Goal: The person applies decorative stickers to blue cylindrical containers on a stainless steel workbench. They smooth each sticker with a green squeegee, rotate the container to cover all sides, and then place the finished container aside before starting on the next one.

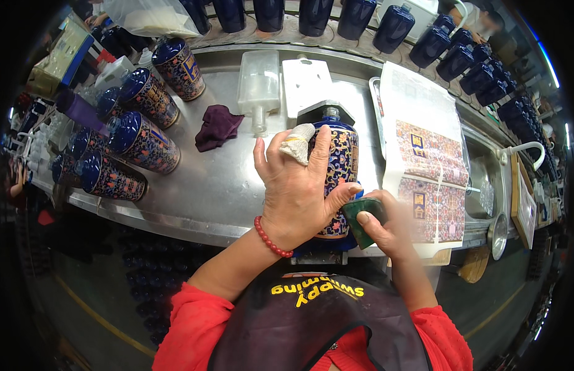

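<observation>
A dark blue bottle [340, 154] with a flowered decal lies in front of me, its neck pointing away. Across its left side and middle my left hand [297, 195] rests with spread fingers, the thumb over the pattern. One of its fingers wears a whitish cloth cover [298, 144]; a red bead bracelet circles the wrist. My right hand [386, 226], partly smeared by motion, grips a flat green pad [364, 221] against the bottle's lower right side. To the right lie printed decal sheets [430, 179] with the same flower pattern.
Several decorated bottles [143, 142] stand at the left of the metal worktop [222, 176]. A purple cloth [218, 127] and a clear bottle [258, 86] lie farther in. Plain blue bottles [315, 15] line the back. A sink [485, 179] with a white faucet [528, 147] is at right.
</observation>
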Demonstrator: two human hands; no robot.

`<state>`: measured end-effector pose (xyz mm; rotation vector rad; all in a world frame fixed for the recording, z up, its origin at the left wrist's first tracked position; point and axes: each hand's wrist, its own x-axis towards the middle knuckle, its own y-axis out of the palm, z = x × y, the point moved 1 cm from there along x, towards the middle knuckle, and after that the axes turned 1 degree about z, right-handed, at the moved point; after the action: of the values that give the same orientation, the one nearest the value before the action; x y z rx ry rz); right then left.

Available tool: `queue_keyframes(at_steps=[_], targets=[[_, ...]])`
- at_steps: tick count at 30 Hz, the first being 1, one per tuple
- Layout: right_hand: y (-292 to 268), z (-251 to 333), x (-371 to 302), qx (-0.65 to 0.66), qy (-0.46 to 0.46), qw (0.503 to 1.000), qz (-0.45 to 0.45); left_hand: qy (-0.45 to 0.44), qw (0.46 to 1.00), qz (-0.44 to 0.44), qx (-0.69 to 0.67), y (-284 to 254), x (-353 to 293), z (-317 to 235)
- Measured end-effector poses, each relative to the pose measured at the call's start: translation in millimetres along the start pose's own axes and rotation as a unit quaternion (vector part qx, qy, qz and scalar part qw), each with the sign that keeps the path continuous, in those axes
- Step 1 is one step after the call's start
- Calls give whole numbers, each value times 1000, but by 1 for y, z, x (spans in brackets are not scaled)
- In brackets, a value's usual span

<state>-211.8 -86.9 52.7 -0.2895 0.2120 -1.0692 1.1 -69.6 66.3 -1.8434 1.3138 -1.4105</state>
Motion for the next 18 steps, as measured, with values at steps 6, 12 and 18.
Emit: queue_keyframes(at_steps=[6, 12, 18], targets=[[0, 0, 1, -2, 2, 1000, -1, -9, 1000, -4, -6, -2, -1, 3], [0, -3, 0, -8, -2, 1000, 1, 22, 1000, -21, 1, -1, 1, 1], [0, -3, 0, -11, 3, 1000, -1, 14, 999, -27, -15, -1, 0, 3]])
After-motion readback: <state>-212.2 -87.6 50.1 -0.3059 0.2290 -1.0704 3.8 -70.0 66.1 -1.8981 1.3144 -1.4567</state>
